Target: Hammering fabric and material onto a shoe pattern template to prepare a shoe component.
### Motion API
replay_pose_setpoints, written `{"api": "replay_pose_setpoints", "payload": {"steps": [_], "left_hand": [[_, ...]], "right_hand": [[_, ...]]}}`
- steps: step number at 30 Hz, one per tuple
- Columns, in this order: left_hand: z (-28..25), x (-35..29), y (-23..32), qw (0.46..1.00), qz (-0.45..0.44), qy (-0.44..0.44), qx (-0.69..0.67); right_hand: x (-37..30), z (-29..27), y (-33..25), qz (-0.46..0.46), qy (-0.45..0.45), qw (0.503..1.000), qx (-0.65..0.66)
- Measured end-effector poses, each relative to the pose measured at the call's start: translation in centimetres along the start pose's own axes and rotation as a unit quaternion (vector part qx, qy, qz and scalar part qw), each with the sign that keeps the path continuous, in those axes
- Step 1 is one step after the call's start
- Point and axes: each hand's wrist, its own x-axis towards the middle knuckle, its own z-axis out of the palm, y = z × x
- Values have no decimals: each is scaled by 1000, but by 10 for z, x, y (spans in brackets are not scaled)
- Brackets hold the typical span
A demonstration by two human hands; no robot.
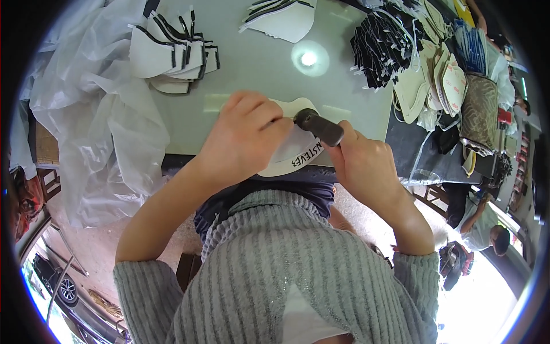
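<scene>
A pale, curved shoe piece point(285, 167) with black lettering along its near edge lies at the table's near edge, in front of me. My left hand point(245, 136) has its fingers curled over the left side of this piece, pinching at its upper edge; the hand is slightly blurred. In my right hand point(365, 162) is a dark hammer point(326, 129), its rounded end over the piece close to my left fingertips. Its handle is mostly hidden by my closed fingers.
White pieces with black edging lie in stacks at the far left point(154, 53) and far middle point(285, 22). A heap of black strips point(381, 49) and several cream pieces point(413, 86) are at right. Crumpled clear plastic sheeting point(97, 126) drapes the left side. Another person point(487, 226) is at far right.
</scene>
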Motion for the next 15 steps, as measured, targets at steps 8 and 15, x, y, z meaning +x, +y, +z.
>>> {"api": "replay_pose_setpoints", "payload": {"steps": [8,15], "left_hand": [[-10,-1,-5,999,19,-32,-24],[-10,-2,-5,999,17,-45,-20]], "right_hand": [[2,0,3,4,-4,1000,2],[0,-3,2,-41,61,994,76]]}}
